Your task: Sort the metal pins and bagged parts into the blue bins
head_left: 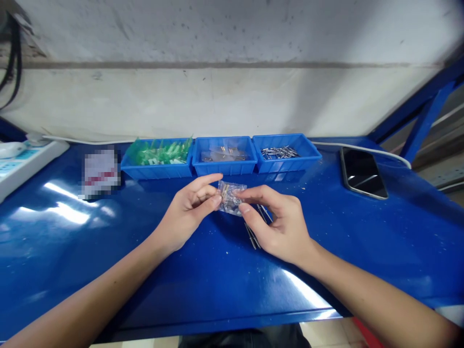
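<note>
A small clear plastic bag with little metal parts inside is held up over the blue table. My left hand pinches its left edge between thumb and fingers. On the opposite side, my right hand grips the bag with thumb and index finger. Several thin metal rods, which look like rivets, lie on the table beneath my right hand and are partly hidden by it. What exactly the bag contains is too small to make out.
Behind my hands stand three blue bins: one with green packets, one with clear bags, one with loose metal rivets. A phone lies right, a blurred packet left, beside a power strip. A wall rises behind.
</note>
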`<state>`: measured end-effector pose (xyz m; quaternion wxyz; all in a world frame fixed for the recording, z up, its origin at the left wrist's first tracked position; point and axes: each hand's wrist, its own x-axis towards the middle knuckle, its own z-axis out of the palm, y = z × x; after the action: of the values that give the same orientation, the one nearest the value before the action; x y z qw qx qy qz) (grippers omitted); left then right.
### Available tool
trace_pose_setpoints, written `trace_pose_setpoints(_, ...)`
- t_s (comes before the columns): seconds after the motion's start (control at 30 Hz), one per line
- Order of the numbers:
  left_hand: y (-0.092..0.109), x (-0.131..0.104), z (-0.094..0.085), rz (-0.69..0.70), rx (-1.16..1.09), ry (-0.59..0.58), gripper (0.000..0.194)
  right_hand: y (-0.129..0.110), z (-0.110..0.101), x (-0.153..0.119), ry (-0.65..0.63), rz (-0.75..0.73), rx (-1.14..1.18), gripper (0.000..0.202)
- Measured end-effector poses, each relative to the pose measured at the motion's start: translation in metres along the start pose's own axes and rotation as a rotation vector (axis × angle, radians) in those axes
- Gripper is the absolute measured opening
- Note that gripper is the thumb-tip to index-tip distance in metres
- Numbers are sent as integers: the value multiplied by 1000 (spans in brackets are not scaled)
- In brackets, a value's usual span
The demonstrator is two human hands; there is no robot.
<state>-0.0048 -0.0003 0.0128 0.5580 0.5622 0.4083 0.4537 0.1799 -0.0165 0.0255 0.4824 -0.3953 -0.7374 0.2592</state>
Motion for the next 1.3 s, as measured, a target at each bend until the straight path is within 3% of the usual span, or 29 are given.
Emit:
trace_pose_setpoints(0.1, -1, 0, 1, 8, -42, 61, 37, 6, 2, 1, 18, 43, 30, 18)
trace_pose_setpoints(0.27, 0, 1, 2, 17, -45, 131, 8, 15, 4, 4, 32, 193, 102, 27)
trace_pose_setpoints(0.4, -1, 1, 2, -16, -4, 156, 8, 14, 0, 8, -75, 257, 108, 16)
trace_pose_setpoints(0.53, -2, 0, 1, -27, 75, 137, 10, 9, -3, 10, -88, 272, 68, 16)
trace_pose_setpoints(0.8, 2, -1, 1, -32, 215, 109, 21, 11, -3, 9, -21, 121, -59, 10)
trace_pose_setpoints(0.97, 5, 1, 2, -192, -93, 50, 29, 11, -4, 7, -56, -53, -137, 9)
trace_pose_setpoints(1.1, 5, 0, 5, -253, -272, 34, 20, 13, -4, 7, -131, -161, -119, 15)
trace_pose_setpoints(1.2, 4, 0, 5, -218, -236, 45, 12, 15, -3, 6, -164, -176, -133, 27)
trace_pose_setpoints(1.3, 3, 0, 4, -198, -136, 109, 29, 16, -2, 6, -136, -108, -123, 33)
